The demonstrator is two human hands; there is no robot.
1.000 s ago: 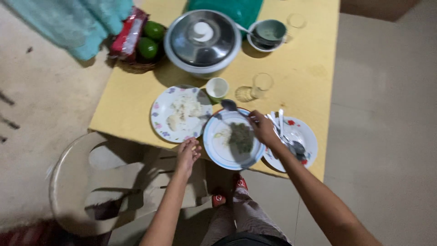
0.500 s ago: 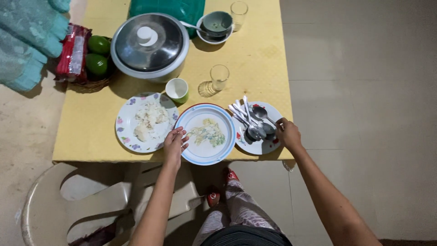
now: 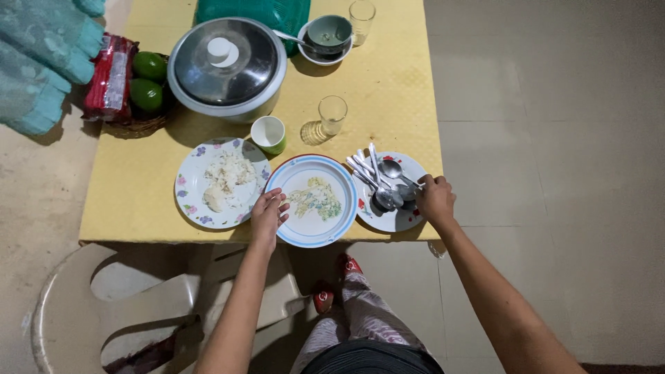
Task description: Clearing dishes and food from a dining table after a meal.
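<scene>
Yellow table (image 3: 415, 90); blue-rimmed plate (image 3: 287, 232) w/ green smears; floral plate (image 3: 190, 208) left; red-flowered plate (image 3: 398, 223) right; green cup (image 3: 269, 134).

free: bare table (image 3: 409, 90) right | blocked: pot (image 3: 227, 66), glass (image 3: 332, 113), cup (image 3: 269, 134)

Dim overhead light — soft shadows, slight blur

A lidded pot (image 3: 227, 66) sits on the yellow table (image 3: 409, 90). Left of the pot, a basket (image 3: 138, 125) holds green fruit (image 3: 147, 79). Below the pot stand a cup (image 3: 269, 134) and a glass (image 3: 332, 113); a bowl (image 3: 327, 34) lies to its right.
</scene>
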